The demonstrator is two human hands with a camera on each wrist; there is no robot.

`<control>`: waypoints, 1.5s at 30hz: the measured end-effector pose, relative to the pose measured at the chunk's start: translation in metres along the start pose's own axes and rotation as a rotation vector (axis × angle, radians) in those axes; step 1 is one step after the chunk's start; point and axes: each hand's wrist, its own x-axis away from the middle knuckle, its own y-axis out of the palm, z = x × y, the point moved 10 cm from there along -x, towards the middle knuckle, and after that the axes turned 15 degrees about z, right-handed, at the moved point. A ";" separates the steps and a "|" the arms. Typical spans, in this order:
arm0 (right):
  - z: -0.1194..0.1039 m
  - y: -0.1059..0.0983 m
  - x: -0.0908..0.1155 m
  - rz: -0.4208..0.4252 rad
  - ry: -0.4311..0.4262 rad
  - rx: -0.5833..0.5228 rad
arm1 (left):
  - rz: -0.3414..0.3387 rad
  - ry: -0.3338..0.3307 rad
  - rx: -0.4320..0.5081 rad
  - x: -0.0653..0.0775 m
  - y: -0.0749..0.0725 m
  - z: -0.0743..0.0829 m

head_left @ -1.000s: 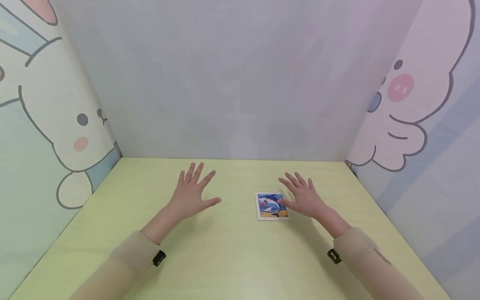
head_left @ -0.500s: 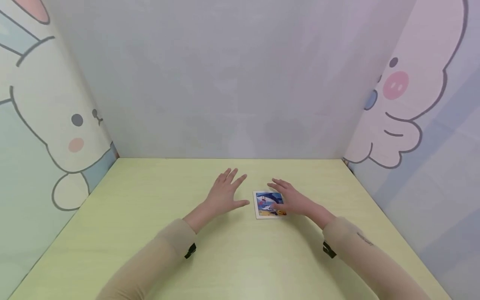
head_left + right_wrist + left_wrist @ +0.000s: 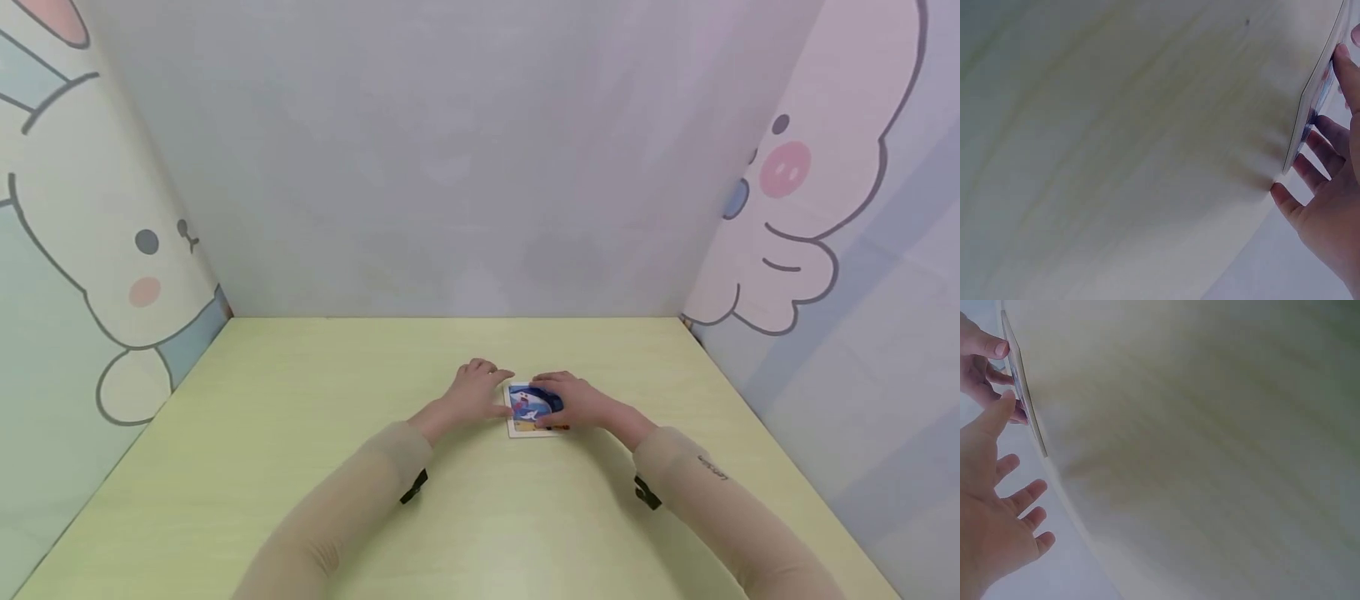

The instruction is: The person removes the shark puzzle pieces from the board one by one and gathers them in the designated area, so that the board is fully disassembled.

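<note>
A flat square picture board (image 3: pixel 530 406) with a white border and a sea-animal picture in blue lies on the table. My right hand (image 3: pixel 585 402) is over its right side, fingers spread across the picture. In the right wrist view the fingertips of the right hand (image 3: pixel 1335 169) rest on or close against the board (image 3: pixel 1302 119). My left hand (image 3: pixel 472 395) is at the board's left edge, thumb and forefinger apart. From the left wrist view, the fingers of the left hand (image 3: pixel 991 500) are loosely spread, with the thumb close to the board; contact is hard to tell.
The pale yellow table (image 3: pixel 337 375) stretches around the board. A grey-white back wall (image 3: pixel 450 167) rises behind it. Side panels with a cartoon rabbit (image 3: pixel 112 233) and a cartoon pig (image 3: pixel 817 192) flank the table.
My left hand has moved right to the board's left edge. The right hand has moved slightly left and down over the picture. The board stays in place on the table.
</note>
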 end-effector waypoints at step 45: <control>-0.001 0.006 0.007 -0.018 0.009 -0.073 | -0.100 -0.146 0.203 -0.020 0.020 -0.008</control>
